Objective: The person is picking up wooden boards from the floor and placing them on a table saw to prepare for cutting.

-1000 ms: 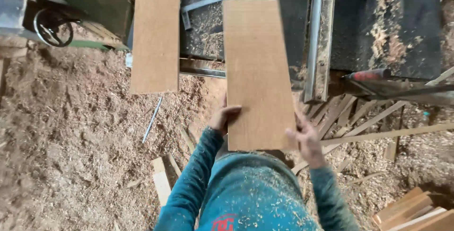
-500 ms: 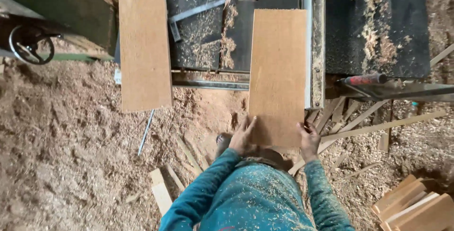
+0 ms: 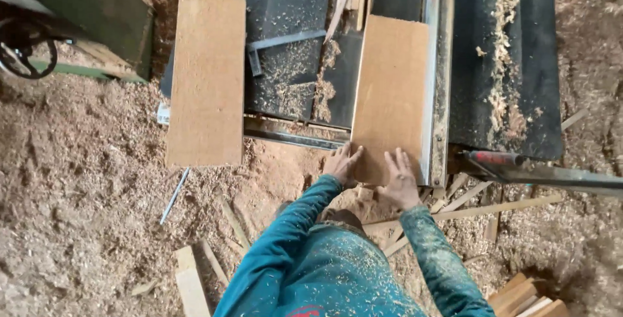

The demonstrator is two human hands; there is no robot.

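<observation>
Both hands are pressing flat, fingers spread, on the near end of the board (image 3: 391,96): left hand (image 3: 342,163) at its left corner, right hand (image 3: 400,179) nearer the fence (image 3: 433,83). The board is lying on the saw table (image 3: 285,31), hugging the fence, its long axis running straight away from the hands. A second board (image 3: 206,80) is resting well left of the fence.

Woodworking shop, dark saw table (image 3: 506,64), sawdust-covered floor (image 3: 78,181), offcuts (image 3: 191,284)

head-worn view, steeply down, near the saw table (image 3: 292,44)
</observation>
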